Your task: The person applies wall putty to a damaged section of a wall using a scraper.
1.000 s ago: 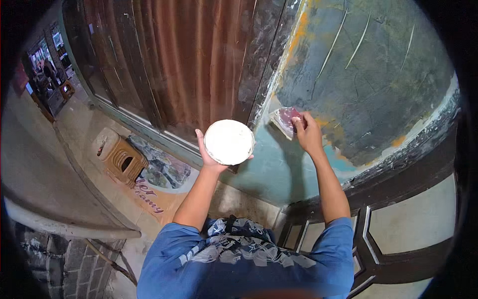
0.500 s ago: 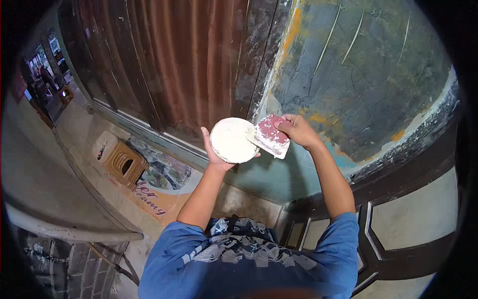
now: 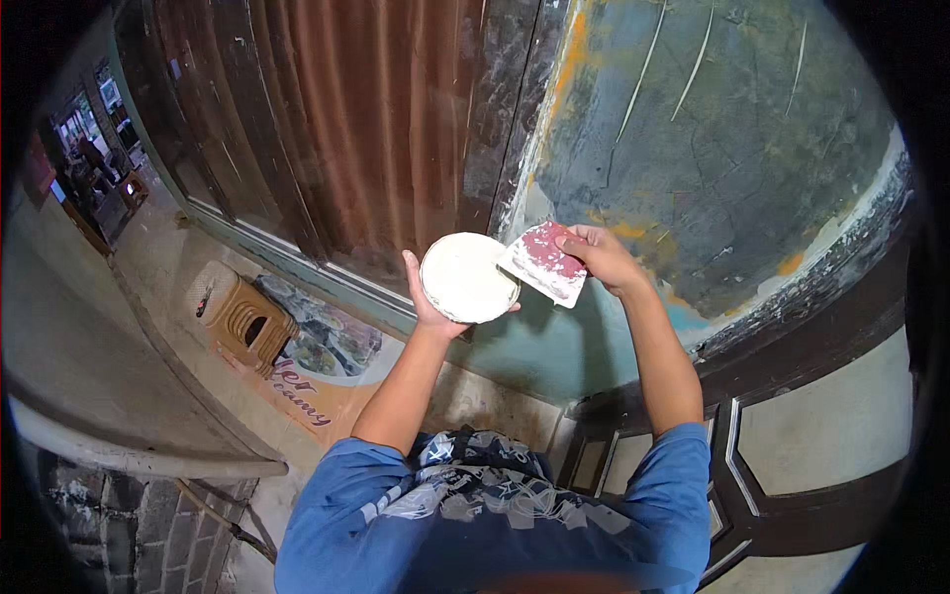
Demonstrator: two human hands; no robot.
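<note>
While a round container of white paste (image 3: 467, 280) is held by the left grip (image 3: 432, 316) in the head view, a red, paste-smeared spreader (image 3: 542, 259) is pinched by the right grip (image 3: 606, 260), one corner overlapping the container's edge.

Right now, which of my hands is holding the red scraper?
Your right hand: it pinches the white-smeared red scraper. Your left hand instead holds the round white-topped object.

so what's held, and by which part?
Left hand: round container of white paste, from underneath. Right hand: red scraper, by its upper right corner.
</note>
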